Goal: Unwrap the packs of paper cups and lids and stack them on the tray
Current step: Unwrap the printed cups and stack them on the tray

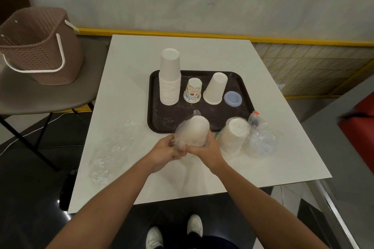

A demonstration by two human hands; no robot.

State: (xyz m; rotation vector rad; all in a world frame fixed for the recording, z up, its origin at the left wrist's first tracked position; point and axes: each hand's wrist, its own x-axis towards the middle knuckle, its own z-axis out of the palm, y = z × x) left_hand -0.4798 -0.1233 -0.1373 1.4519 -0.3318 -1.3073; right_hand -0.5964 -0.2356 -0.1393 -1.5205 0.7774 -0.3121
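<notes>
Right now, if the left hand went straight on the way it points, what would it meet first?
The wrapped cup pack, which the left hand grips with the right hand. Beyond it, probably the tray at its near rim, then the short white cup stack; depth is unclear.

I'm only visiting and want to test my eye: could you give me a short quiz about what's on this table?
1. True or false: the tall stack of white cups stands at the left end of the tray.
2. What do the left hand and right hand hold? A) a wrapped pack of cups B) a kettle C) nothing
3. How many separate piles stand on the tray?
Key: 1 true; 2 A; 3 four: the tall stack, printed cups, short white cups, blue lids.
</notes>
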